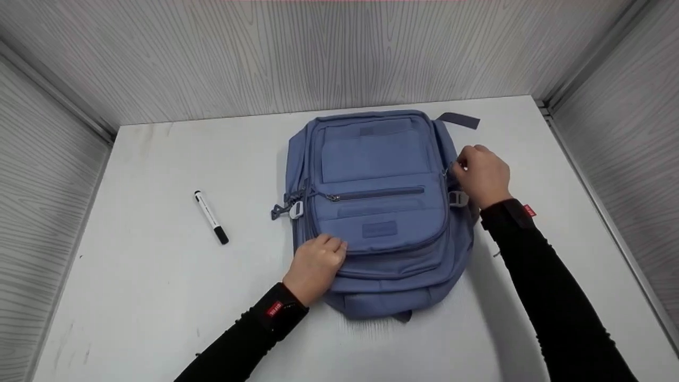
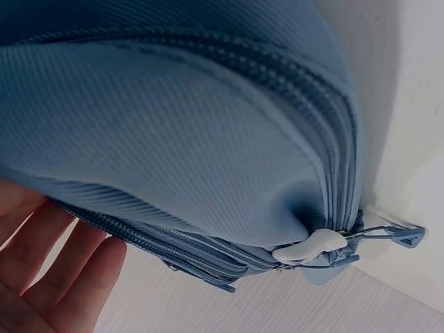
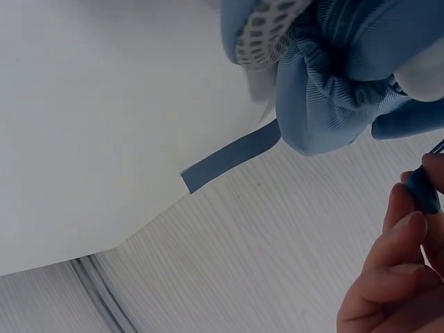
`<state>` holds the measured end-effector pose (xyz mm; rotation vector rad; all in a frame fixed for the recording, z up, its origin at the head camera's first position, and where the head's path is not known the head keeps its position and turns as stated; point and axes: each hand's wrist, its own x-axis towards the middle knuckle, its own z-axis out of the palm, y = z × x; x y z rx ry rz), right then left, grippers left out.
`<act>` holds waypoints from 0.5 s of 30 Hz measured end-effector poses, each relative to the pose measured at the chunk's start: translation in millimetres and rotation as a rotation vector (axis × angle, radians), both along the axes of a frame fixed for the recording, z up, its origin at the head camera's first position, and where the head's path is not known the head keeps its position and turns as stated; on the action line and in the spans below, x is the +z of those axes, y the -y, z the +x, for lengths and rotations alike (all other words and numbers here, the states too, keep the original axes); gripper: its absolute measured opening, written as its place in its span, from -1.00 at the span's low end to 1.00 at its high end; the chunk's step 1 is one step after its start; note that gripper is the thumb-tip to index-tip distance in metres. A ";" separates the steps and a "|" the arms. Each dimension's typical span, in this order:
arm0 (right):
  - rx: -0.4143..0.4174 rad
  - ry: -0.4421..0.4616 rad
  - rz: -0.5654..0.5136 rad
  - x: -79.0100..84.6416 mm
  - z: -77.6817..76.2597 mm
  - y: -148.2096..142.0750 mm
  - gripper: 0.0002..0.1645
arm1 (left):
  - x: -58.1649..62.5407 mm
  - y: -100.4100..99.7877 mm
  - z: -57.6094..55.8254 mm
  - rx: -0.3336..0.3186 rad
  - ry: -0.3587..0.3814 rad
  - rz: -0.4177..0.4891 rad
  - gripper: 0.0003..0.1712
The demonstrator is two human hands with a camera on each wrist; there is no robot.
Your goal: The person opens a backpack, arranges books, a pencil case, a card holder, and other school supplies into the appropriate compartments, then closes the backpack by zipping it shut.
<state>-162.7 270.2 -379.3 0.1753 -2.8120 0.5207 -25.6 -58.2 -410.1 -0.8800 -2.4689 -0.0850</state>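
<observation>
A blue backpack (image 1: 371,154) lies on its back, front pockets facing up. At the lower left edge of its front panel, my left hand (image 1: 317,268) grips the fabric. The left wrist view has the fingers (image 2: 83,270) at a zippered edge, with the thumb hidden. My right hand (image 1: 484,175) is at the bag's right side and pinches a blue zipper pull (image 3: 422,191) between thumb and fingers. A front pocket zipper (image 1: 382,193) runs across the panel's middle. Pale buckles sit on both sides, the left buckle (image 1: 296,210) beside dangling zipper pulls.
A white marker with a black cap (image 1: 211,216) lies left of the bag on the white table (image 1: 148,297). From the bag's top right a dark strap (image 1: 460,120) sticks out. Grey wood-grain panels (image 1: 265,58) wall the table at the back and sides.
</observation>
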 end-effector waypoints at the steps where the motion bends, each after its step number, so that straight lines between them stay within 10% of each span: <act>1: 0.003 0.003 0.000 -0.5 -2.1 0.9 -0.85 | -0.4 -0.2 -0.1 0.000 0.000 0.001 -0.82; 9: 0.080 0.050 0.048 -0.7 13.2 -2.8 -0.67 | -0.4 6.4 -0.8 -0.051 0.083 0.101 -0.78; 15: 0.377 -0.120 0.081 13.3 49.6 15.3 -0.57 | 3.7 37.5 -4.6 -0.003 0.160 0.297 -0.83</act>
